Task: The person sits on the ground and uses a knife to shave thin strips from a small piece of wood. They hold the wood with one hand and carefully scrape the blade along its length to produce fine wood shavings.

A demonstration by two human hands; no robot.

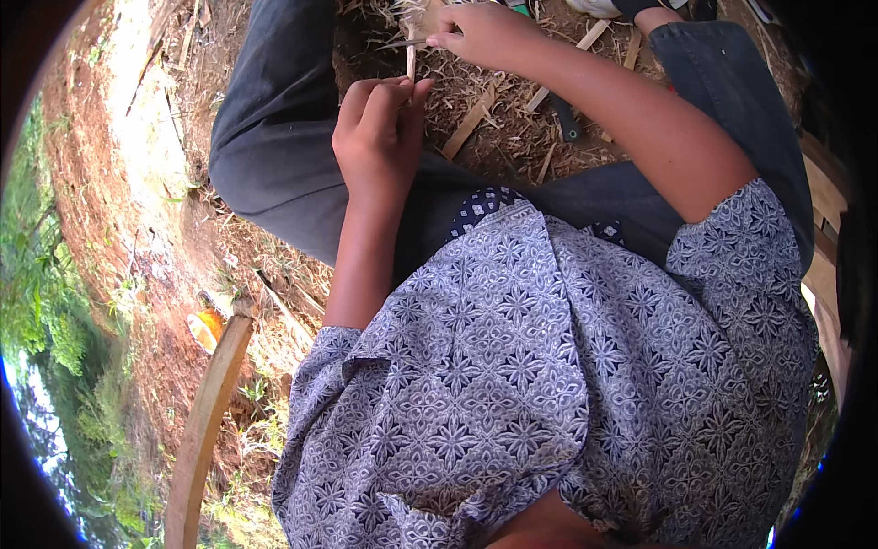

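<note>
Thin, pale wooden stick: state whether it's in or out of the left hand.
In: the bare left hand is closed on the pale stick, whose visible length juts out ahead.

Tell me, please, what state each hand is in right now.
Left hand: closed, holding a thin wooden stick.
Right hand: closed, holding a knife.

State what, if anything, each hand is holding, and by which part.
Left hand: a thin wooden stick, pinched at its near end. Right hand: a knife, apparently by its handle, which is hidden.
</note>
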